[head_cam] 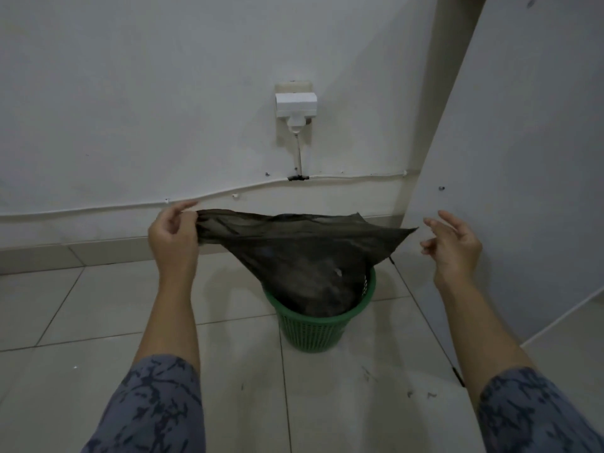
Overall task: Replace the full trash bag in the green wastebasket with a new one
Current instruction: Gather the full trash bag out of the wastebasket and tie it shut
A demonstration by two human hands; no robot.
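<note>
A small green mesh wastebasket (318, 331) stands on the tiled floor near the wall. A dark, thin trash bag (294, 243) sits in it, its lower part bulging inside the basket and its top stretched wide above the rim. My left hand (175, 233) pinches the bag's left edge at about wall-skirting height. My right hand (452, 243) hovers just right of the bag's pointed right corner, fingers spread, touching nothing.
A white wall runs behind the basket, with a socket and plugged-in adapter (295, 104) above it and a cable (98, 209) clipped along the skirting. A white door or panel (510, 191) angles in on the right, close to the basket. Light floor tiles (98, 305) lie all around.
</note>
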